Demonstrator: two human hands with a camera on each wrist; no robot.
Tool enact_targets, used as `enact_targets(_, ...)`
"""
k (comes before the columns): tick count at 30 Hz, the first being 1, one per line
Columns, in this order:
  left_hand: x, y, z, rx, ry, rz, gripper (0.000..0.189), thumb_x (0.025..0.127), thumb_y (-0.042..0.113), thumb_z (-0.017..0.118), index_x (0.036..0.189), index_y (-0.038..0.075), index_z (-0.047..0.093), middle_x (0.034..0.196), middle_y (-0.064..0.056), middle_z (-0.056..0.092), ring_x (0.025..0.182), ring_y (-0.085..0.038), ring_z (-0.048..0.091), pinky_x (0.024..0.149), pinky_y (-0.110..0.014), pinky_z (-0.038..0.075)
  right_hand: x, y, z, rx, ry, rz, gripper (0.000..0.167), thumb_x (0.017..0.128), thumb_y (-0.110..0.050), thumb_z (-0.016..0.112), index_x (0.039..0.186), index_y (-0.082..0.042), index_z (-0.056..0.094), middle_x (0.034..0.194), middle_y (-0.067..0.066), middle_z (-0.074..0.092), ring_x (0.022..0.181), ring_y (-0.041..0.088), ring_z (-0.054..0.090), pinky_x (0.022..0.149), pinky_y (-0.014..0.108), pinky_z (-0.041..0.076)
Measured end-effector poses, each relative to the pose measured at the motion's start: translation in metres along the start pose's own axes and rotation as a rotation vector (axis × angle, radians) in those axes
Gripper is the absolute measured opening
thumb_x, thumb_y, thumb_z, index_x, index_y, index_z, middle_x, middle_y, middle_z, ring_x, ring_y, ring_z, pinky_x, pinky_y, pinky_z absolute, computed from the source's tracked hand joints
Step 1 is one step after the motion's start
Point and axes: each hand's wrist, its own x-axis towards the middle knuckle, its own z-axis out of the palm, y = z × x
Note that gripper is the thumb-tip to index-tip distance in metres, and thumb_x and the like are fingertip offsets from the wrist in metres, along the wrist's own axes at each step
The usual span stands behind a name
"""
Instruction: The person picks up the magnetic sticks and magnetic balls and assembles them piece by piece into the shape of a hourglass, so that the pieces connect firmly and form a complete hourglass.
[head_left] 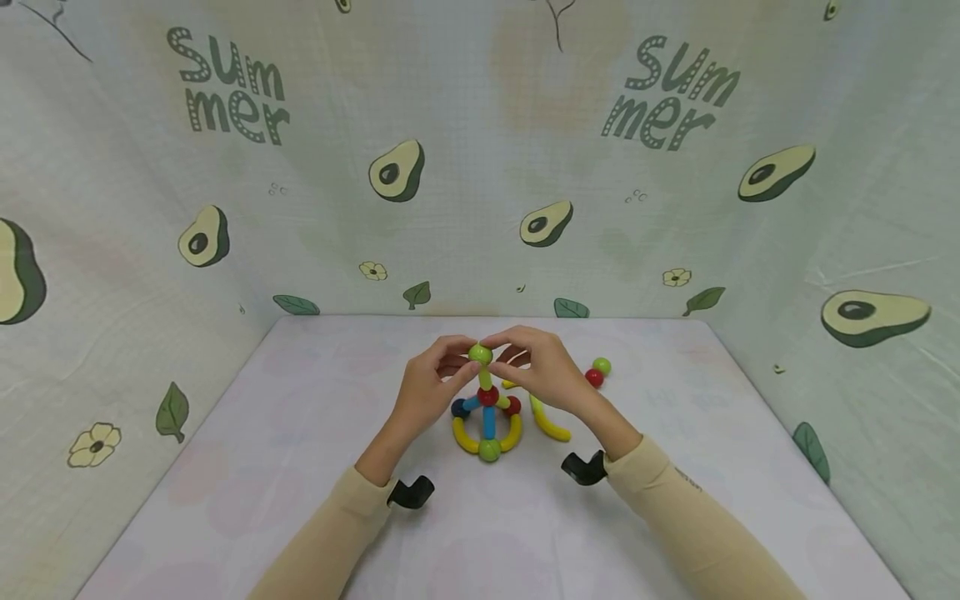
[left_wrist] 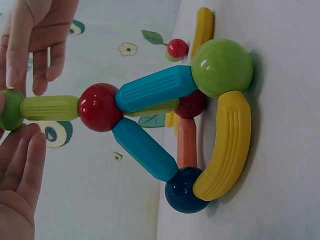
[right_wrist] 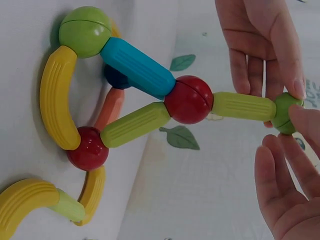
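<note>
Both hands pinch a small green ball [head_left: 481, 355] at the top of a toy ball-and-stick frame. My left hand [head_left: 431, 383] holds it from the left, my right hand [head_left: 543, 367] from the right, thumbs and fingertips around it. Below the ball, an upright light green stick [left_wrist: 50, 108] meets a red ball [left_wrist: 101, 107]. From there two blue sticks [left_wrist: 145, 145] and a sloping light green stick [right_wrist: 136, 125] run down to the base. A green ball [left_wrist: 222, 68], a dark blue ball [left_wrist: 187, 190] and another red ball [right_wrist: 87, 148] form its corners, joined by yellow curved sticks [left_wrist: 227, 147] and a coral stick [left_wrist: 187, 142].
Right of the frame lies a yellow curved stick [head_left: 551, 427] with a light green stick [right_wrist: 69, 205] at its end. A loose red ball [head_left: 594, 377] and green ball [head_left: 602, 366] sit farther right. Printed cloth walls [head_left: 480, 258] enclose the table's back and sides.
</note>
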Motion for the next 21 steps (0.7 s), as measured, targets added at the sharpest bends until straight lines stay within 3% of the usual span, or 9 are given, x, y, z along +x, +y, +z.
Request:
enact_targets(7,0.000,0.001,-0.003,0.004,-0.002,-0.020,0.035,0.101,0.024,0.075,0.132,0.014,0.064,0.125,0.000,0.072,0.104,-0.014,0.073,0.092,-0.025,0.060,-0.010,0.012,-0.008,-0.020,-0.037,0.032,0.035,0.097,-0.009,0.079,0.131,-0.009,0.072,0.126,0.007,0.073,0.100,0.019,0.074,0.089,0.040,0.064)
enact_targets(13,0.000,0.000,-0.008,0.063,-0.037,-0.013,0.041,0.102,0.026,0.074,0.141,0.019,0.063,0.123,0.001,0.073,0.104,-0.012,0.073,0.092,-0.024,0.060,-0.027,0.038,-0.020,-0.107,-0.073,0.071,0.034,0.095,-0.007,0.080,0.129,-0.011,0.073,0.124,0.004,0.074,0.099,0.018,0.073,0.087,0.035,0.064)
enact_targets(21,0.001,-0.001,-0.017,0.091,-0.075,-0.015,0.039,0.103,0.026,0.073,0.140,0.015,0.067,0.127,0.005,0.073,0.106,-0.011,0.072,0.093,-0.025,0.060,-0.047,0.072,-0.030,-0.162,-0.187,0.066,0.035,0.094,0.000,0.079,0.128,-0.005,0.072,0.124,0.010,0.072,0.101,0.027,0.072,0.086,0.043,0.065)
